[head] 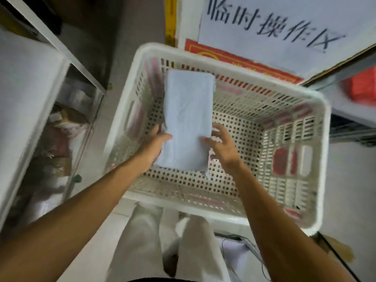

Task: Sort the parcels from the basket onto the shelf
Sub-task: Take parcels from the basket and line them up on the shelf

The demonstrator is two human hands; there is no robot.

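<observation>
Storeroom, shelf (30,88) on my left; parcel (187,123) above the basket (324,159)'s left side.
My left hand (156,145) grips its near corner; my right hand (221,147), fingers spread, steadies the edge, probably to stop it sagging.

white shelf unit (26,88) at left, lower tier crammed with bagged and boxed parcels (59,143). pale floor (95,251) below, bearing black cables (232,237) and a brown cardboard scrap (337,249) by the white basket (323,159).
</observation>
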